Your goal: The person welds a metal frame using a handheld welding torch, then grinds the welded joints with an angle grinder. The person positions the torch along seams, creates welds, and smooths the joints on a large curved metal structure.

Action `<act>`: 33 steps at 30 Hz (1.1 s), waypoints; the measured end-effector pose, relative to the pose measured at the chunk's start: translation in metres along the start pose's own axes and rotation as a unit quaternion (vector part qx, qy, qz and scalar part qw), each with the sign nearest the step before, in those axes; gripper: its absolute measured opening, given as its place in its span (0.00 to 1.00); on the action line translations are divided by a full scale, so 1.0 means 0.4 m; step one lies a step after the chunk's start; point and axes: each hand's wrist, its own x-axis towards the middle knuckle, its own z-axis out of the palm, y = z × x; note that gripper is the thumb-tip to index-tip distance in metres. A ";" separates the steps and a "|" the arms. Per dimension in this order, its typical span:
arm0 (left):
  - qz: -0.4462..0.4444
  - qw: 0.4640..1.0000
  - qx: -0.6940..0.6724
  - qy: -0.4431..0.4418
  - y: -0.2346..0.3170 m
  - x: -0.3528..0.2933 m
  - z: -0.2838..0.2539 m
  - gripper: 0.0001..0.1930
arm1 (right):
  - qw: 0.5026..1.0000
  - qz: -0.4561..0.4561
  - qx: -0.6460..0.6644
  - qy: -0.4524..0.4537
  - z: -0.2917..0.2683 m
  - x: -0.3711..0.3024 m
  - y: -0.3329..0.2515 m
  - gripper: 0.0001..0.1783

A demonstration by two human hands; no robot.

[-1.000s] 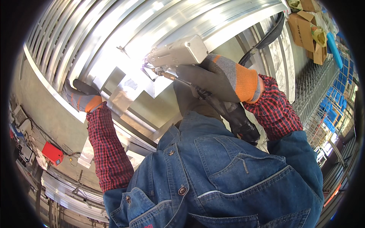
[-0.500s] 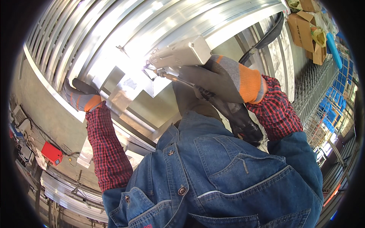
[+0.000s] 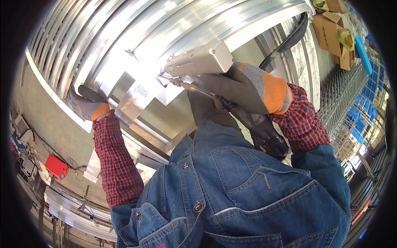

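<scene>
My right hand, in a grey and black glove with an orange cuff, is closed round the grip of a welding gun. The gun has a pale boxy body and a thin brass-coloured wire guide running to its tip. An intense white glare covers the metal near the tip, hiding the exact contact point. At the left, my gloved left hand rests against the slatted metal panel near its edge bar, thumb and fingers apart. A black hose trails from the gun beside my legs.
Flat metal pieces lie below the slats. A curved black visor-like shield sits at upper right, before cardboard boxes and a stack of wire mesh. A red box-shaped machine with cables stands on the floor at left.
The gun and my right hand have shifted slightly to the right and down. My left hand stays at nearly the same spot. The glare near the tip persists.
</scene>
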 end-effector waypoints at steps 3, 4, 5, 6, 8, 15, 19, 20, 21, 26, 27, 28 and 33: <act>-0.004 1.000 0.007 -0.001 0.001 0.001 0.000 0.29 | 1.000 -0.011 0.003 0.001 -0.002 -0.010 -0.013 0.29; -0.010 1.000 0.006 -0.003 0.002 0.000 0.000 0.29 | 1.000 0.001 0.016 -0.021 -0.010 -0.015 -0.018 0.30; -0.010 1.000 0.010 -0.003 0.003 0.000 -0.001 0.29 | 0.999 -0.006 0.023 -0.026 -0.013 -0.018 -0.023 0.30; -0.016 1.000 0.007 -0.006 0.005 0.000 -0.001 0.29 | 0.998 0.019 0.036 -0.039 -0.017 -0.021 -0.027 0.31; -0.011 1.000 0.013 -0.005 0.007 0.000 -0.003 0.29 | 0.998 0.011 0.049 -0.029 -0.018 -0.025 -0.031 0.31; -0.024 1.000 0.002 -0.019 0.012 0.001 -0.011 0.29 | 0.998 0.003 0.042 -0.048 -0.015 -0.032 -0.015 0.30; -0.030 0.999 -0.008 -0.015 0.015 0.001 -0.011 0.29 | 0.991 0.089 0.086 -0.058 -0.018 -0.043 -0.015 0.29; -0.032 0.999 -0.010 -0.013 0.016 -0.001 -0.011 0.29 | 0.991 0.085 0.086 -0.055 -0.018 -0.044 -0.016 0.28; -0.041 0.999 -0.002 -0.024 0.015 0.002 -0.010 0.29 | 0.992 0.081 0.086 -0.051 -0.016 -0.044 -0.017 0.28; -0.033 0.999 -0.005 -0.016 0.007 0.000 -0.004 0.29 | 0.986 0.128 0.088 -0.052 -0.012 -0.050 -0.019 0.28; -0.029 0.999 0.000 -0.014 0.005 0.001 -0.002 0.29 | 0.985 0.140 0.086 -0.054 -0.011 -0.052 -0.019 0.28; -0.024 1.000 0.004 -0.012 0.002 0.001 -0.001 0.29 | 0.986 0.136 0.083 -0.054 -0.011 -0.055 -0.018 0.29; -0.018 1.000 0.014 -0.011 -0.003 0.000 0.002 0.29 | 0.995 0.079 0.058 -0.032 -0.003 -0.063 -0.015 0.28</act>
